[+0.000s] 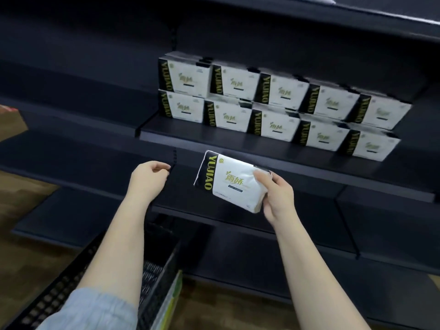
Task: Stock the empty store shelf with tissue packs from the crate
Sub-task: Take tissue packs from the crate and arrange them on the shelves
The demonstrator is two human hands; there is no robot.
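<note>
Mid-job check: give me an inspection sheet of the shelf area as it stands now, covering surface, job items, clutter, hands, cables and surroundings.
Surface: dark metal store shelf, left part bare, front strip free.
Job's things: ten white tissue packs with black YUJIAO side bands stand on it in two stacked rows of five; one more white tissue pack is held below the shelf edge; black perforated plastic crate at lower left, with a green-edged pack inside.
Clutter: nothing seen.
Hands: right hand grips the held pack by its right end; left hand holds nothing, fingers loosely curled.
Cables: nothing seen.
Surroundings: lower dark shelves, wooden floor, brown object at the left edge.
</note>
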